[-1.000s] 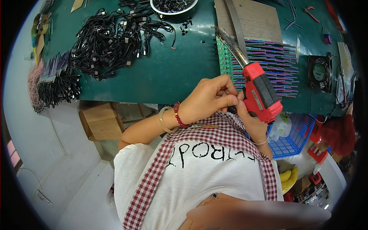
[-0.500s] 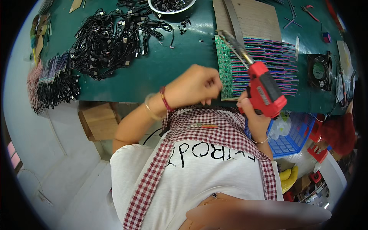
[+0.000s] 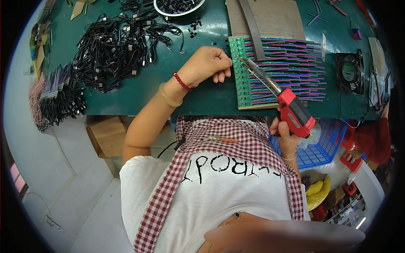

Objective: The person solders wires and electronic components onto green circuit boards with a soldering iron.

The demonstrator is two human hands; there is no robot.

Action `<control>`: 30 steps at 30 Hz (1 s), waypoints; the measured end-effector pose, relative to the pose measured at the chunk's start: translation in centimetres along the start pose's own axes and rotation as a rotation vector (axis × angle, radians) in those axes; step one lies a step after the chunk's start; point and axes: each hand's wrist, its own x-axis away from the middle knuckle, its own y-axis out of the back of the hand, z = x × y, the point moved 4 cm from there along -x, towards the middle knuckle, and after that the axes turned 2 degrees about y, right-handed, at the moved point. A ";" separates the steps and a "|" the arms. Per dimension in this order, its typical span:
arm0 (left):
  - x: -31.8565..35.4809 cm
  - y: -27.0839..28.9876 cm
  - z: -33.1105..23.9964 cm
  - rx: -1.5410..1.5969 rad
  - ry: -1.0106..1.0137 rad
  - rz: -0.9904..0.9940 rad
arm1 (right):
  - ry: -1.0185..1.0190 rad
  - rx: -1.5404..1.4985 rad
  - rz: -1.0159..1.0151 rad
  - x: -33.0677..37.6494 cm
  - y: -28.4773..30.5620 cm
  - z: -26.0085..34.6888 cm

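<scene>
Since everything here hangs on where the tip sits against the board, start with the big stuff: you've got a green bench (image 3: 139, 90) with a pile of black cables (image 3: 112, 46) off to your left, a bowl of small black parts (image 3: 177, 5) at the far edge, and a small fan (image 3: 349, 72) on your right. Down past the bench edge on your right there's a blue basket (image 3: 327, 145).

Dead ahead is the green circuit strip panel (image 3: 241, 80) with rows of red and blue wires (image 3: 291, 63) running off to its right. Its long side runs away from you, and the wires cross it.

Your right hand (image 3: 286, 135) is wrapped tight around the grip of the red soldering gun (image 3: 294, 113), below the bench edge. The gun's long axis slants up and to your left, so the tip (image 3: 244, 61) lands at the far left part of the panel, right by the wire ends.

Your left hand (image 3: 206, 65) is curled into a loose fist resting on the bench just left of the panel, knuckles very near the tip. Can't tell if you're pinching anything in it. It's the hand closer to the joint; the right one stays well back at the handle.
</scene>
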 end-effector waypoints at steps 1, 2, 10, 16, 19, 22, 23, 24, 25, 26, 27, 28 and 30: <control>0.0 0.0 -0.1 -0.018 -0.001 0.001 | -0.018 0.008 0.014 0.0 -0.1 0.0; -0.1 0.0 -0.1 -0.036 -0.001 0.001 | -0.035 0.016 0.029 -0.1 -0.2 -0.1; -0.4 0.2 0.1 -0.018 0.017 0.015 | -0.014 0.071 0.051 0.0 -0.2 -0.8; -0.3 0.1 0.0 -0.010 0.003 0.016 | -0.056 0.021 0.040 -0.1 -0.7 0.0; -0.4 0.1 0.1 -0.016 0.000 0.016 | -0.058 0.026 0.038 -0.1 -0.8 -0.1; -0.4 0.0 -0.1 -0.036 0.001 0.006 | -0.033 0.090 0.077 0.1 -0.5 -0.5; -0.4 0.0 -0.1 -0.043 0.005 0.001 | 0.003 0.145 0.119 0.2 -0.5 -0.6; -0.3 0.0 -0.1 -0.041 0.005 -0.001 | 0.003 0.146 0.121 0.4 -0.6 -0.8; -0.3 0.0 -0.1 -0.044 0.005 -0.006 | 0.002 0.134 0.087 0.7 -0.5 -0.9; -0.3 0.0 -0.1 -0.047 0.004 -0.012 | 0.001 0.122 0.054 0.8 -0.4 -1.0; -0.3 0.0 -0.1 -0.048 0.003 -0.013 | 0.002 0.122 0.054 0.8 -0.5 -0.9; -0.4 0.1 -0.1 -0.051 0.007 -0.013 | -0.015 0.075 0.036 0.7 -0.7 -0.6; -0.4 0.1 0.0 -0.054 0.011 -0.015 | -0.031 0.027 0.019 0.5 -0.7 -0.2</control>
